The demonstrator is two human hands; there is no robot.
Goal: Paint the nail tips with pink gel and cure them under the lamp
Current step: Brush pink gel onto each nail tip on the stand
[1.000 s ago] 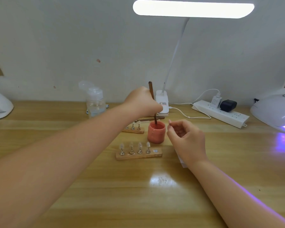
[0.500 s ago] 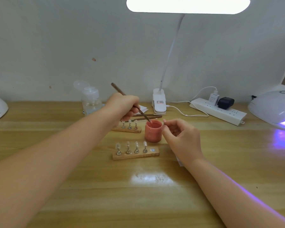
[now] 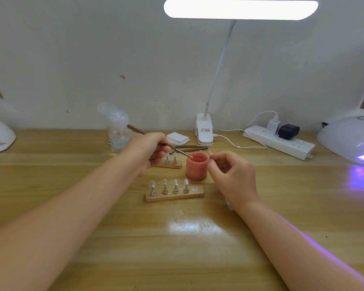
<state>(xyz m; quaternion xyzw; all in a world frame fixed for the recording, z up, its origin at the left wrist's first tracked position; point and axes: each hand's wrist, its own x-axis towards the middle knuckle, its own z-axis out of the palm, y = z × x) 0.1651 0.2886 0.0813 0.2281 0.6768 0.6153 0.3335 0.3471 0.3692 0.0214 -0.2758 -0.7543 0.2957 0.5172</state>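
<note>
Occlusion is limited but material: the left hand point(image 3: 149, 151) covers the left end of the rear wooden stand point(image 3: 172, 164), so only two of its pegs show, and the right hand point(image 3: 232, 175) hides most of a white item on the table point(image 3: 177, 248) behind its wrist. The right hand's forefinger and thumb are pinched together beside the rim of the pink gel jar point(image 3: 197, 165); something thin and pale shows at the pinch, too small to identify. The left hand grips a brown brush point(image 3: 156, 139) in curled fingers, the handle slanting up to the left, the tip touching the jar's near-left rim. The jar stands open, between the two hands. The front wooden stand point(image 3: 174, 195) lies just before the jar, carrying four clear nail tips point(image 3: 169, 183) on metal pegs; paint on them cannot be judged. The curing lamp point(image 3: 353, 139) sits at the far right, cut off by the frame edge, casting violet light on the table. Behind stand a clear pump bottle point(image 3: 118, 131), white pads point(image 3: 177, 138), two spare brushes point(image 3: 189, 148), a clip-on desk lamp point(image 3: 240, 8) and a power strip point(image 3: 280, 141).
</note>
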